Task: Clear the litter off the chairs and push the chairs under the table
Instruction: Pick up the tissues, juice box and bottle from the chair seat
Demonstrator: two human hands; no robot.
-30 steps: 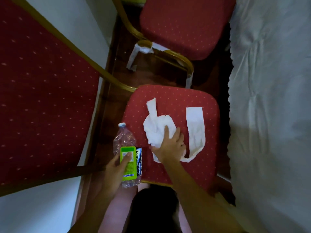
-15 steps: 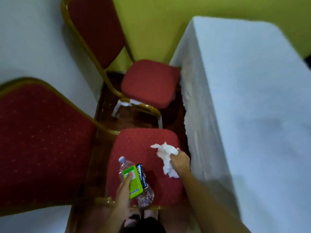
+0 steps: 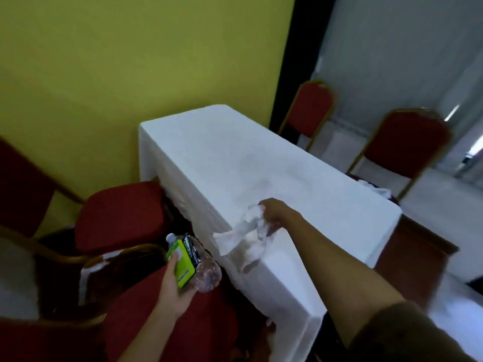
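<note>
My right hand [image 3: 271, 214] grips a crumpled wad of white tissue [image 3: 247, 235], held over the near edge of the table [image 3: 261, 163], which is draped in a white cloth. My left hand [image 3: 173, 286] holds a crushed clear plastic bottle [image 3: 207, 274] together with a green carton [image 3: 184, 262] above the near red chair [image 3: 183, 322]. A second red chair [image 3: 117, 215] stands further along the table's left side with a bare seat. The image is blurred by motion.
Two more red chairs with gold frames [image 3: 308, 111] [image 3: 402, 142] stand at the table's far right side; something white [image 3: 376, 190] lies on the seat of the nearer one. A yellow wall [image 3: 130, 61] is behind the table. Another red chair back [image 3: 21, 184] is at the left edge.
My right hand gathered the tissue off the near chair seat and lifted it up over the table edge. The view swung up and to the right. My left hand kept its hold on bottle and carton.
</note>
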